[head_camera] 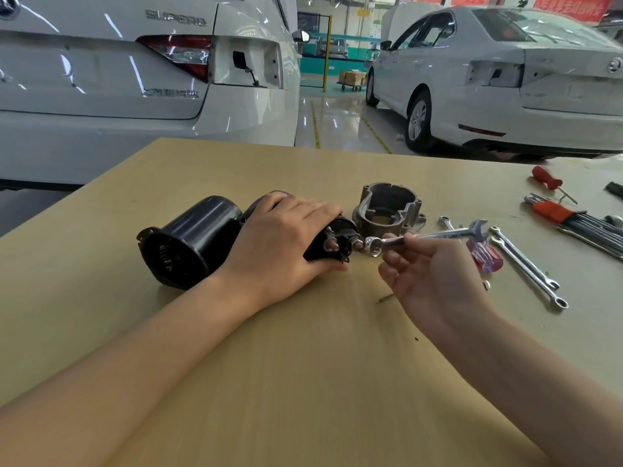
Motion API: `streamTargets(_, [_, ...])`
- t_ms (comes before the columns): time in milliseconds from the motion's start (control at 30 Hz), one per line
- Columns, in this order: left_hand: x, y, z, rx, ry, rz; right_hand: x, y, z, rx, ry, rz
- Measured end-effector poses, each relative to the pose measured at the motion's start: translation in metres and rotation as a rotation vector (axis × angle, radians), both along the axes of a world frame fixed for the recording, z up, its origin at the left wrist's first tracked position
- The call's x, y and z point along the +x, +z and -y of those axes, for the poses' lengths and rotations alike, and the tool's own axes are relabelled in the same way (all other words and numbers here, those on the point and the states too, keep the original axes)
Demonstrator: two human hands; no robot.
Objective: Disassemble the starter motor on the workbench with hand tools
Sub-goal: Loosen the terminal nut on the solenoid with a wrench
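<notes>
A black cylindrical motor housing (pixel 192 241) lies on its side on the wooden workbench (pixel 303 365). Beside it lies the black solenoid (pixel 337 239), its copper terminal studs facing right. My left hand (pixel 286 237) grips the solenoid from above and holds it down. My right hand (pixel 435 274) pinches a silver combination wrench (pixel 428 236) by its shaft. The wrench's ring end sits just right of the solenoid's terminal nut (pixel 359 244). A grey cast aluminium end housing (pixel 387 210) stands open-side up behind the solenoid.
To the right lie more combination wrenches (pixel 526 264), a clear red screwdriver handle (pixel 485 257), a red screwdriver (pixel 546 178) and a hex key set in an orange holder (pixel 573 219). A small screw (pixel 384 298) lies near my right wrist. White cars stand beyond the bench.
</notes>
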State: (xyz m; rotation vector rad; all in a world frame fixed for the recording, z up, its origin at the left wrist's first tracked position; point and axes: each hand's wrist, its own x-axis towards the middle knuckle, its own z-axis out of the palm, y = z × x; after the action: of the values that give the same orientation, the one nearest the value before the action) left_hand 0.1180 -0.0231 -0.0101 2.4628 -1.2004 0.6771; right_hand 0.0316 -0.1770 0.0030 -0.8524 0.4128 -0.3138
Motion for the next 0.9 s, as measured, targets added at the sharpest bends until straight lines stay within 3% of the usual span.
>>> streamTargets(900, [0.002,-0.004,0.001,-0.036,0.015,0.057,0.003,-0.011,-0.006,0.055,-0.041,0.045])
